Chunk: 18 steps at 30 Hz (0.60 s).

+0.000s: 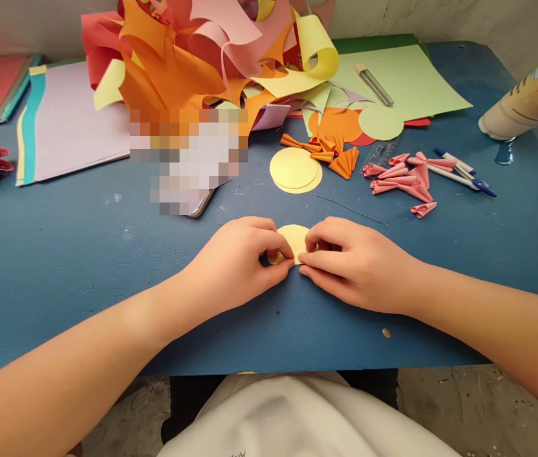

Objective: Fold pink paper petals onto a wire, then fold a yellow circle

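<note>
Both my hands meet over a pale yellow paper circle (pixel 294 238) near the front of the blue table. My left hand (pixel 250 259) pinches its near edge on the left side between thumb and forefinger. Close beside it, my right hand (pixel 354 261) pinches the same edge on the right. The circle's sides are partly hidden under my fingers. Just beyond lie more yellow paper circles (pixel 294 170), stacked slightly askew. A thin wire or needle (pixel 345 208) rests on the table between that stack and my right hand.
Rolled pink paper cones (pixel 405 178), orange cones (pixel 345 160) and blue-capped pens (pixel 459 174) lie at the right. Behind them are a clear ruler (pixel 379 152) and a bottle (pixel 530 92). Paper scraps (pixel 169 70) heap at the back; a partly blurred phone (pixel 202 202) lies left.
</note>
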Tool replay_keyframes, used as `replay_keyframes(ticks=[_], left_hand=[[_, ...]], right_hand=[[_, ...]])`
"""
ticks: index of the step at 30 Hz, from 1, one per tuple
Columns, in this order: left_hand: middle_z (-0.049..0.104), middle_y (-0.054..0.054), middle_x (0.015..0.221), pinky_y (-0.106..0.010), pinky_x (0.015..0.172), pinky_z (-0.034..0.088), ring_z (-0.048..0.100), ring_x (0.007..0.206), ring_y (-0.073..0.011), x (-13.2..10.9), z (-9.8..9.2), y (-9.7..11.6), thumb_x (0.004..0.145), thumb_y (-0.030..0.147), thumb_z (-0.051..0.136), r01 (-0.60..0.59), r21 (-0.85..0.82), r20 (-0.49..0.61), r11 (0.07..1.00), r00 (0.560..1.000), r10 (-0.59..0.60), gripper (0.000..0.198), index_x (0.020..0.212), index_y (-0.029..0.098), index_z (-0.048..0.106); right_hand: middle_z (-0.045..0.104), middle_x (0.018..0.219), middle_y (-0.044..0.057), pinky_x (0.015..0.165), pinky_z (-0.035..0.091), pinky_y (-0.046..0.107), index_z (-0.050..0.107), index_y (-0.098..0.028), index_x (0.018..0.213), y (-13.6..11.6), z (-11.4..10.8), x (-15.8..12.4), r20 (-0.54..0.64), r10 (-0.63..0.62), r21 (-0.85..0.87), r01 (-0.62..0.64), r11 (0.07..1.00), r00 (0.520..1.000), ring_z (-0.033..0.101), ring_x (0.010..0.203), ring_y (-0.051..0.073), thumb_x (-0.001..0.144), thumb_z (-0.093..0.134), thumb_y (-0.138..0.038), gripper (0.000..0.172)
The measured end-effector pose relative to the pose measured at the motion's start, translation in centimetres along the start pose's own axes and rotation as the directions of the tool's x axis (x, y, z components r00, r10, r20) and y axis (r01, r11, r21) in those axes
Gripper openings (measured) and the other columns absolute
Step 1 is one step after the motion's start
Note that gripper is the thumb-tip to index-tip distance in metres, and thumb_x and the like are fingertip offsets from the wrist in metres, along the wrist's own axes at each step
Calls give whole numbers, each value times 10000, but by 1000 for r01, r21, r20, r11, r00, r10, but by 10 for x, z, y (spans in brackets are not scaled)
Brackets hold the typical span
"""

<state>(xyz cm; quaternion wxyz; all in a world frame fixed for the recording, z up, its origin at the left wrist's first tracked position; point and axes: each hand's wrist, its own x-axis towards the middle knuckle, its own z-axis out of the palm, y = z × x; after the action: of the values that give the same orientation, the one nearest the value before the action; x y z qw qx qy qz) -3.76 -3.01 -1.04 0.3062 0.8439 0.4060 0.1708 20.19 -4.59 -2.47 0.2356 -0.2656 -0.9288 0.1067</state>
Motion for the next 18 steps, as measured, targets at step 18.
replay_keyframes(ticks=[18], left_hand=[[711, -25, 772, -261, 668, 454, 633, 737, -150, 1, -5, 2, 888, 185, 707, -1, -8, 47, 1000, 999, 2, 151, 771, 186, 802]], right_hand=[[692, 987, 129, 735, 556, 360, 764, -148, 942, -9, -4, 1, 26, -102, -137, 105, 985, 994, 592, 881, 228, 1007, 622, -185, 161]])
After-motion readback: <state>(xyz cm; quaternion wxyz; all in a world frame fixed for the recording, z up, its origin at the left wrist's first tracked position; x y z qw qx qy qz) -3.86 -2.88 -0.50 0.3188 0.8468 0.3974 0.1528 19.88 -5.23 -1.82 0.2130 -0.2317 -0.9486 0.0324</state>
